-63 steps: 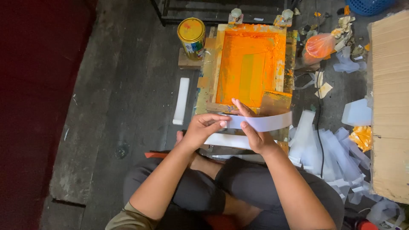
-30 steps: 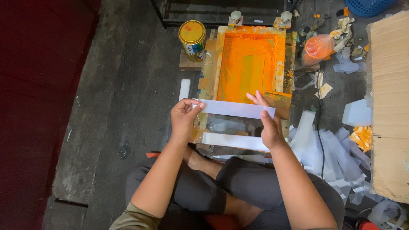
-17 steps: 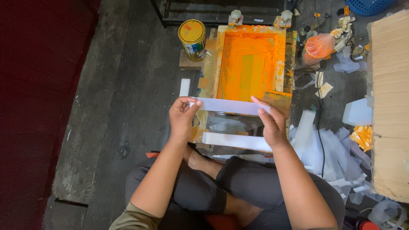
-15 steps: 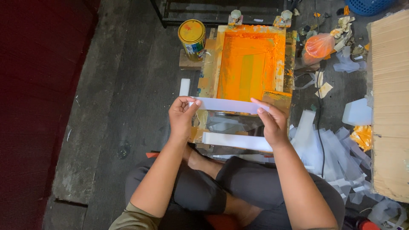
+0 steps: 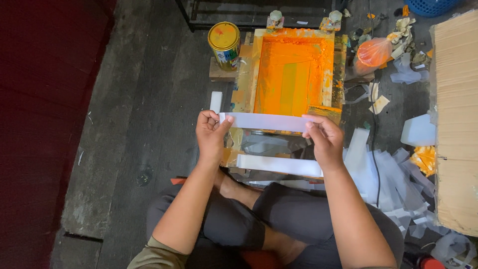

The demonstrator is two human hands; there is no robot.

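Observation:
A long white strip (image 5: 266, 121) is stretched level between my two hands, just in front of the orange printing screen (image 5: 291, 69) in its wooden frame. My left hand (image 5: 211, 135) pinches the strip's left end. My right hand (image 5: 323, 139) pinches its right end. Below the hands a stack of white strips (image 5: 279, 165) lies across the near end of the frame. I sit cross-legged on the dark floor.
A yellow-lidded paint can (image 5: 225, 44) stands left of the frame. An orange bag (image 5: 374, 52) and scraps lie to the right. A pile of white strips (image 5: 383, 174) and a cardboard box (image 5: 455, 119) fill the right side. A small white piece (image 5: 216, 101) lies left.
Both hands lifted the strip from the stack near my lap and spread apart, pulling it straight and moving it up toward the orange screen.

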